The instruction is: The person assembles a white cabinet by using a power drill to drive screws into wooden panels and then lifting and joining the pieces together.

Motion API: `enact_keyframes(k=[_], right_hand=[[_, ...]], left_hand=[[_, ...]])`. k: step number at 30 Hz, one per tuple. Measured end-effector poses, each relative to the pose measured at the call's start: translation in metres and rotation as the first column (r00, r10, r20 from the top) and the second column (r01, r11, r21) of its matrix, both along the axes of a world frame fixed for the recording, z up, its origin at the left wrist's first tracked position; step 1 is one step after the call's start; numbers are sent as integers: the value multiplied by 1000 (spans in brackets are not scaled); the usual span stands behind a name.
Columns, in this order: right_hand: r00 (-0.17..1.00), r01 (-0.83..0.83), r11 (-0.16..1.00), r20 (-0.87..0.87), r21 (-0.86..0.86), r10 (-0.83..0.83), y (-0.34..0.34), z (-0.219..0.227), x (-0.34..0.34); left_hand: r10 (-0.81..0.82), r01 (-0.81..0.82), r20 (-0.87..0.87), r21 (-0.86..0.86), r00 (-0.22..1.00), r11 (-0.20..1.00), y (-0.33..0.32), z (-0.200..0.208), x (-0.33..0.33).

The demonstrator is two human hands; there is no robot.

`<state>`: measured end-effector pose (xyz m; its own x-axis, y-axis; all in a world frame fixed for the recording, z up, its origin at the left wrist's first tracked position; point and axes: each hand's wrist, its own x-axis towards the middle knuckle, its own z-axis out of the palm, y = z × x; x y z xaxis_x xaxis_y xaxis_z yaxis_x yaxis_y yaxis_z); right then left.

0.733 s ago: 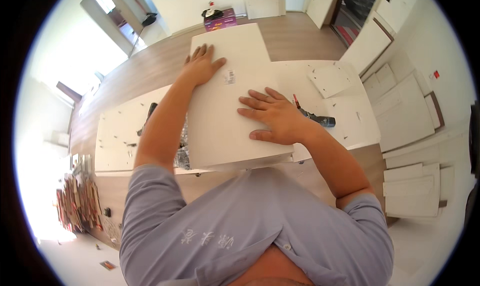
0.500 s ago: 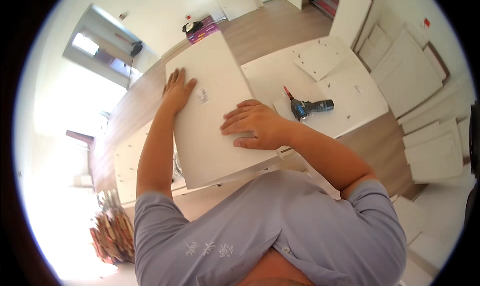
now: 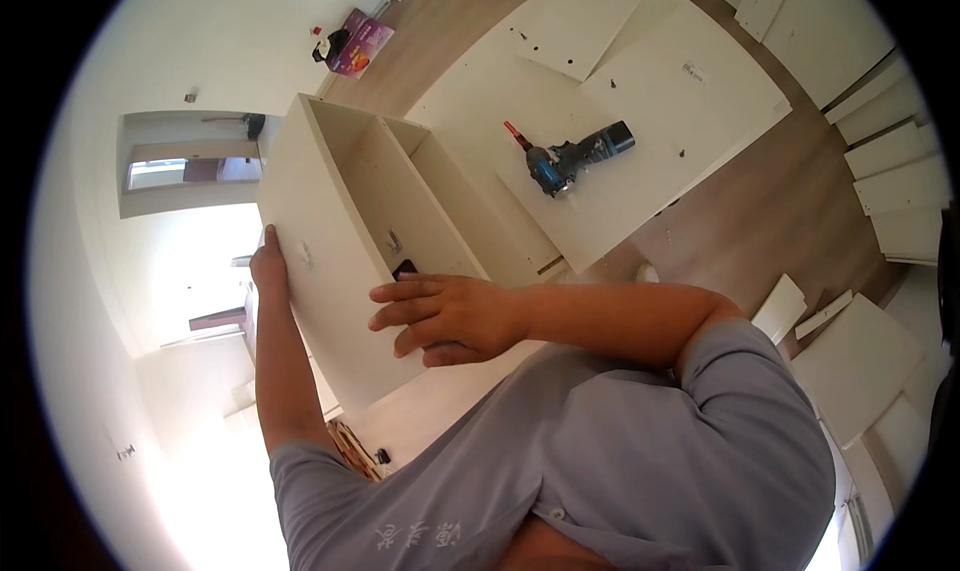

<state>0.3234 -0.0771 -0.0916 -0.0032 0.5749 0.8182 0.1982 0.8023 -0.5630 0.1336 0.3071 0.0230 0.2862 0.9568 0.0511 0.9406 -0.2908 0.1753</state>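
A white cabinet box [image 3: 345, 271] stands in front of me, its smooth side panel facing me and its divided inside showing on the right. My left hand [image 3: 268, 263] grips the panel's left edge, with some fingers hidden behind it. Over the panel's near right edge lies my right hand [image 3: 445, 316], fingers stretched out and apart. A small dark thing [image 3: 404, 270] shows just past its fingers; I cannot make out what it is. To the right, a blue and black cordless drill [image 3: 570, 158] with a red-tipped bit rests on a white board [image 3: 660, 161].
Several small dark fittings [image 3: 613, 83] dot the boards. More white panels [image 3: 855, 351] lie and lean on the right. A purple box [image 3: 362, 46] sits by the far wall. Wooden floor [image 3: 735, 211] runs beyond the board's right edge.
The cabinet has tilted, so its inside now shows. My left hand went from flat on the panel to its outer edge; my right hand moved to the near edge. The view has turned.
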Motion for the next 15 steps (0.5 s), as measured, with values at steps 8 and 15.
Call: enact_keyframes(k=[8,15], right_hand=[[991,50,999,124,10,-51,3,4,14],[939,290,709,46,-643,-342,-11,-112,38]], left_hand=[[63,-49,143,-100,988,994,-99,-4,-46],[126,-111,157,-99,980,989,-191,-1,-84]])
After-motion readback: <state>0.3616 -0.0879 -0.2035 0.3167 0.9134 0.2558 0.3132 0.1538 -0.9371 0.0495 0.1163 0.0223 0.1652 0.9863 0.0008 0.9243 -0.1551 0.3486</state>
